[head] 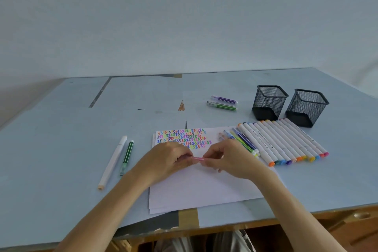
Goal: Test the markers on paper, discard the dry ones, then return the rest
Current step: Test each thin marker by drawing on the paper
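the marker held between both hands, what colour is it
Pink: the marker held between the left hand and right hand shows a pink barrel, seen in the head view.

I count two black wire-mesh pen cups (269,102), two striped slim markers (223,102) beyond the paper, two pens (117,160) at my left, and one pink marker (198,159) between my two hands; the white-barrelled marker row (286,142) blurs past counting.
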